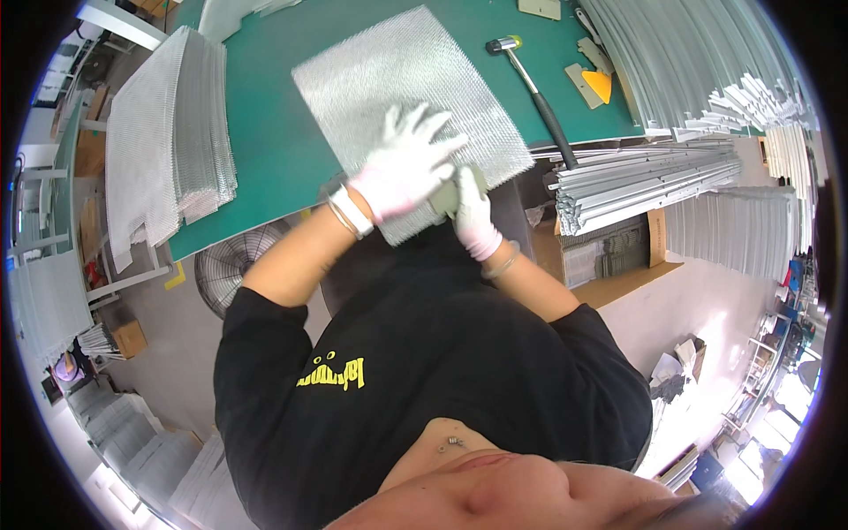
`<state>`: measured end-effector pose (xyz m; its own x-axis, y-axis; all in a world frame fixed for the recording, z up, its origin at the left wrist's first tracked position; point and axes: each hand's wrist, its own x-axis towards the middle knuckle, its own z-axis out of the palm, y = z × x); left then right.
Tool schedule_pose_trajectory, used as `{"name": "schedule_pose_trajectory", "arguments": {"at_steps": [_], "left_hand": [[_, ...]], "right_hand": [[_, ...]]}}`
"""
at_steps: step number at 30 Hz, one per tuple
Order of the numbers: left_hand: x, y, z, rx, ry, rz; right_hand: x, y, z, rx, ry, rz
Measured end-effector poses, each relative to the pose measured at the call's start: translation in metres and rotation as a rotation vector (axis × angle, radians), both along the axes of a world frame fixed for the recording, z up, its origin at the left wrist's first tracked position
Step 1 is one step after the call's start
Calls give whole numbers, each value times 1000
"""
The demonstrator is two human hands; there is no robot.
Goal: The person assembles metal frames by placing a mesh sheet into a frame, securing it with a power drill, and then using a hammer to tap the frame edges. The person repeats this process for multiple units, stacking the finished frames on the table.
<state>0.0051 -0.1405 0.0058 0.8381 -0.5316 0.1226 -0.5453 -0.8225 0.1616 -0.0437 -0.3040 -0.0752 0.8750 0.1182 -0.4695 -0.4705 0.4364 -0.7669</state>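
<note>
A silver expanded-metal mesh sheet lies tilted on the green table, its near corner jutting over the front edge toward my body. My left hand, in a white glove, rests on the sheet with its fingers spread, holding nothing. At the sheet's near right side, my gloved right hand grips a flat grey-green piece against the mesh. My fingers partly cover that piece, so its exact kind does not show.
Right of the sheet lies a hammer with a black handle. Beyond it are a yellow-orange triangular piece and beige plates. Mesh sheets are stacked at the left; metal strips are bundled at the right. A fan stands below the table.
</note>
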Motion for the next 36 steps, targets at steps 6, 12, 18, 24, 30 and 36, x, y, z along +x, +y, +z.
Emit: {"name": "schedule_pose_trajectory", "arguments": {"at_steps": [6, 12, 18, 24, 30, 36], "left_hand": [[34, 28, 30, -7, -264, 78], [-67, -4, -9, -752, 270, -398], [-112, -25, -123, -1275, 839, 213], [-109, 16, -34, -1822, 666, 27], [-124, 131, 105, -1983, -352, -101], [-133, 152, 104, -1598, -129, 269]], "right_hand": [[52, -71, -12, -1265, -1037, 763], [126, -167, -64, -1896, -588, 831], [36, -81, 42, -1126, -1147, 856], [-26, -67, 68, -8, -169, 767], [19, -165, 88, 479, 10, -538], [41, -243, 202, 372, -731, -630]]}}
